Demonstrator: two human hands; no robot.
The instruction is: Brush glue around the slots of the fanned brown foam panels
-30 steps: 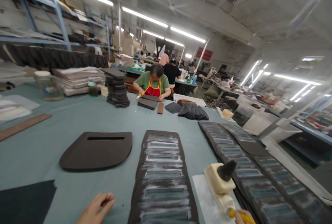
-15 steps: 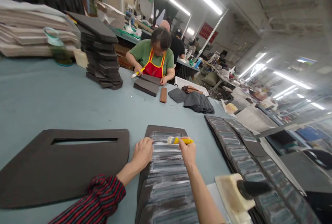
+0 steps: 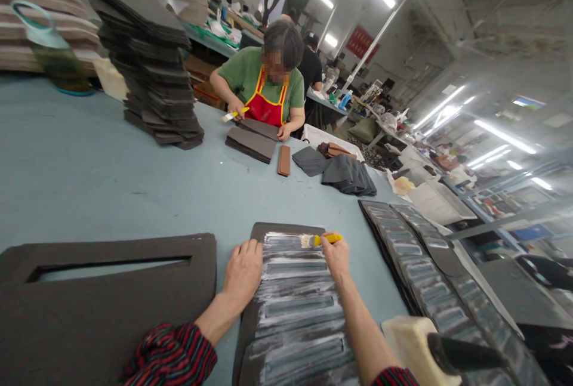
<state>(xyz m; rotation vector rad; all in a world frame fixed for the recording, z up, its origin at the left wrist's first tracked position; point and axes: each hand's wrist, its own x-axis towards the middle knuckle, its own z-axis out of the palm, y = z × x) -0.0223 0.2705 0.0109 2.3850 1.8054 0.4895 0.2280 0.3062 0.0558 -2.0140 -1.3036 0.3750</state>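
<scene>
My right hand [image 3: 336, 258] is closed around the yellow handle of a paintbrush [image 3: 319, 240]. Its pale bristles touch the far end of a stack of overlapping dark grey panels [image 3: 298, 314] with slots, streaked with wet white coating. My left hand [image 3: 244, 272] lies with its fingers bent lightly over the left edge of that stack, holding no tool. Left of it lies a larger dark panel [image 3: 120, 296] with one long slot. At the lower right stands a cream container [image 3: 409, 341] with a dark handle-like piece across it, close to my right forearm.
Coated slotted panels [image 3: 403, 249] lie along the right side. Across the blue-green table [image 3: 179, 195], a co-worker [image 3: 277, 85] in a red apron holds another brush [image 3: 235, 115] over dark pieces. A tall stack of dark panels [image 3: 152, 76] and a jug [image 3: 54, 52] stand at the back left.
The brush in my right hand has moved a little to the right, and whiter coating shows along the far strip. My left hand stays at the panel's edge. The camera view has shifted slightly.
</scene>
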